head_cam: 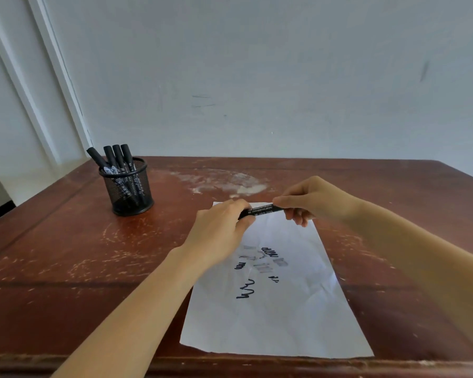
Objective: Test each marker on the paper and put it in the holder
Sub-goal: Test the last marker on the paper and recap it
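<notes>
A black marker (pixel 260 210) lies level in the air above the far edge of the white paper (pixel 279 317). My left hand (pixel 221 230) grips its left end and my right hand (pixel 310 199) pinches its right end. Both ends are hidden in my fingers, so I cannot tell whether the cap is on. The paper carries several black and grey scribbles (pixel 260 268). A black mesh holder (pixel 127 186) stands at the far left of the table with several black markers (pixel 115 159) upright in it.
The worn brown wooden table (pixel 66 255) has a pale scuffed patch (pixel 224 182) behind the paper. A white wall runs along the table's far edge, with a white door frame (pixel 38 85) at the left.
</notes>
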